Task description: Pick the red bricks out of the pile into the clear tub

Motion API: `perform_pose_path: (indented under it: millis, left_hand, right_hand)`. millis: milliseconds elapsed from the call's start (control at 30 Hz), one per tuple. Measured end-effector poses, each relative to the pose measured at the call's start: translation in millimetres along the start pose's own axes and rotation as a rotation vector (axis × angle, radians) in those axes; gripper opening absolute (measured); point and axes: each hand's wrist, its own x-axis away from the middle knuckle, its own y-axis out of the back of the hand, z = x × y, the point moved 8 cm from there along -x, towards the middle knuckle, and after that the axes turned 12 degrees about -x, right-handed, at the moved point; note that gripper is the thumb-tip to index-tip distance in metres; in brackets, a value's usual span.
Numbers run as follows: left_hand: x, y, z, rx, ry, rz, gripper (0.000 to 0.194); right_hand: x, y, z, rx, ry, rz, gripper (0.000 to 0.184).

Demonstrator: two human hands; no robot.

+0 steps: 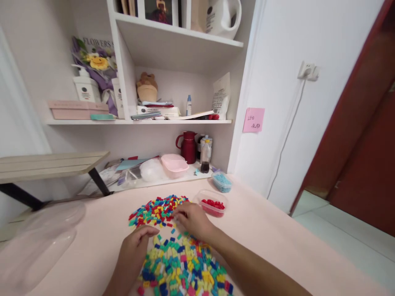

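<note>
Two heaps of small coloured plastic building bricks lie on the pink-covered table. My right hand (194, 218) reaches to the right edge of the farther brick heap (157, 210). Its fingertips are pinched together there, and whatever is between them is too small to tell. My left hand (135, 242) rests low beside the nearer brick heap (185, 267), fingers loosely extended, with nothing visible in it. Just past my right hand stands a clear plastic tub (226, 197) with red bricks (213, 204) in it. Behind it sits another tub of light blue bricks (222, 181).
Clear plastic lids or trays (40, 242) lie at the left, near a small wooden stand (49, 164). Along the back are a pink container (174, 164), a dark red jug (188, 148) and a bottle of dark liquid (205, 157). Shelves (182, 33) rise above.
</note>
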Motion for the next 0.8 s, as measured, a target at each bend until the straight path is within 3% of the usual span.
perform_pose_path:
  millis: [133, 333, 500, 800]
  left_hand:
    - [1.1, -1.8, 0.2, 0.02, -0.013, 0.003, 0.032]
    - [5.1, -3.2, -3.5, 0.023, -0.011, 0.032, 0.032]
    - [5.7, -6.4, -2.3, 0.019, -0.025, 0.05, 0.032]
    - [7.8, -6.5, -5.9, 0.013, -0.03, 0.054, 0.034]
  right_hand:
    - [10.7, -23.5, -10.0, 0.098, -0.057, -0.005, 0.017]
    - [14.6, -25.3, -13.8, 0.237, -0.123, 0.01, 0.016]
    - [14.5, -30.8, -11.7, 0.291, -0.07, 0.059, 0.022]
    - [13.1, -31.8, -13.6, 0.204, -0.036, 0.045, 0.02]
